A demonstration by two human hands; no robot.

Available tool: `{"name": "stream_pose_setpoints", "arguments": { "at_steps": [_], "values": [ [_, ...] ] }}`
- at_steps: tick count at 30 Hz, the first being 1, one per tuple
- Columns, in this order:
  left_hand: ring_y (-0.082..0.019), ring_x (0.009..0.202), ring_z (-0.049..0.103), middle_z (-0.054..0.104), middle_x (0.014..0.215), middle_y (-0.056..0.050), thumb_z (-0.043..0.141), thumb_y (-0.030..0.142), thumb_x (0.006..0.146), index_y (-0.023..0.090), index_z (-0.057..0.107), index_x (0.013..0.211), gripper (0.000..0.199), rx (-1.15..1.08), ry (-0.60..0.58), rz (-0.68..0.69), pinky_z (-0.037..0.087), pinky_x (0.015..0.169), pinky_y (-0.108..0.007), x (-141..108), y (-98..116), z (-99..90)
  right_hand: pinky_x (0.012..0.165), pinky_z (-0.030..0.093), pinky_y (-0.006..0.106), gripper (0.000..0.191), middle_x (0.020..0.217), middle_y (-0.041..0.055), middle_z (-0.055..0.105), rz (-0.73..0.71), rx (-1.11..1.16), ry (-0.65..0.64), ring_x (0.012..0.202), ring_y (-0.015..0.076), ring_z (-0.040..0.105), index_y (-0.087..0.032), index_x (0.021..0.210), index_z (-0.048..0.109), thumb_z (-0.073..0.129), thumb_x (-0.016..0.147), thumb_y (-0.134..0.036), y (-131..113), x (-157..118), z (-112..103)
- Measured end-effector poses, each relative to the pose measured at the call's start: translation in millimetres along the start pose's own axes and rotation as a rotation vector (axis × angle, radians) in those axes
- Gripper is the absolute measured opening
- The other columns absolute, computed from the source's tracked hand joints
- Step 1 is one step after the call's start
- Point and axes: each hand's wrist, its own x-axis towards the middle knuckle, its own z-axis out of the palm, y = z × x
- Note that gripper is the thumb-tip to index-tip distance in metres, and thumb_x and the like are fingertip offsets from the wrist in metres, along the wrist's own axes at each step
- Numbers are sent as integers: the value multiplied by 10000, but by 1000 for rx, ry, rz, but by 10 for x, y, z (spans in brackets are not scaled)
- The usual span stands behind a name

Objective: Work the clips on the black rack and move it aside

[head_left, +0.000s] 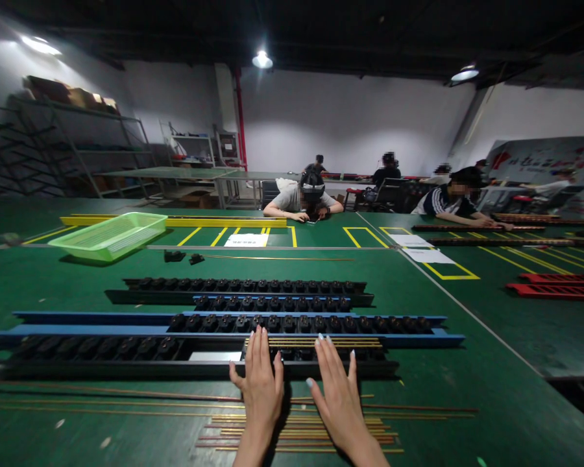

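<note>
While my left grip (261, 383) and right grip (339, 389) stretch forward palm down, thumbs splayed from straight fingers, the brass rods (294, 343) run left to right beneath the fingertips, reaching past my right one. They lie along the black rail (204, 370); from out here I can't tell whether I'm pressing them. Beyond sits a parallel blue rail (97, 328); nearer, loose rods (302, 443) lie crosswise on the tabletop (486, 389).

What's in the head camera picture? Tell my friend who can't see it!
The wearer's left hand and right hand reach over a black rail with thin gold-coloured rods along it. More rods lie nearer on the green table. Beyond are a blue rail, a pale-green basket and other people.
</note>
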Motion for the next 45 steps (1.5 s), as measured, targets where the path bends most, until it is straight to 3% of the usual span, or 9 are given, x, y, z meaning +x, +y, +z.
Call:
{"name": "stream_pose_setpoints", "arguments": {
  "at_steps": [7, 15, 22, 31, 37, 45],
  "values": [
    [-205, 1234, 498, 495, 1401, -105, 380, 230, 926, 262, 168, 1477, 591, -37, -22, 87, -58, 1113, -507, -54, 52, 10, 1131, 144, 572, 651, 1505, 68, 326, 20, -9, -5, 1392, 219, 292, -220, 1498, -30, 302, 958, -371, -26, -6, 5],
    [-207, 1244, 495, 489, 1404, -112, 376, 210, 920, 249, 150, 1481, 606, -24, -36, 106, -58, 1116, -494, -61, 45, -10, 1112, 191, 590, 672, 1498, 83, 334, -21, 4, -21, 1379, 239, 321, -216, 1496, -38, 318, 952, -385, 25, -4, -8],
    [-170, 1276, 465, 490, 1406, -75, 365, 164, 905, 256, 132, 1479, 626, -57, -99, 264, -90, 1126, -458, -96, 127, -31, 1125, 158, 577, 652, 1511, 74, 306, 1, -7, -17, 1391, 228, 296, -211, 1498, -31, 299, 959, -374, -9, -7, 0],
    [-180, 1282, 459, 496, 1399, -85, 365, 179, 911, 253, 163, 1473, 602, -53, -88, 253, -73, 1131, -467, -89, 182, -55, 1121, 176, 572, 652, 1509, 77, 306, -30, 14, -30, 1387, 236, 303, -221, 1499, -12, 308, 958, -396, 33, 0, -1],
    [-165, 1302, 431, 488, 1404, -73, 375, 231, 919, 249, 171, 1473, 590, -91, -124, 364, -104, 1135, -438, -96, 267, -68, 1131, 150, 559, 644, 1507, 69, 311, -12, 1, -18, 1386, 228, 306, -230, 1496, -16, 296, 964, -415, 17, -13, 17],
    [-160, 1307, 423, 480, 1409, -68, 366, 209, 920, 237, 178, 1470, 582, -75, -113, 366, -108, 1137, -435, -98, 283, -69, 1120, 172, 572, 638, 1499, 69, 336, 19, 24, -3, 1383, 234, 312, -234, 1490, -32, 281, 965, -415, -31, -5, -2]
  ]
}}
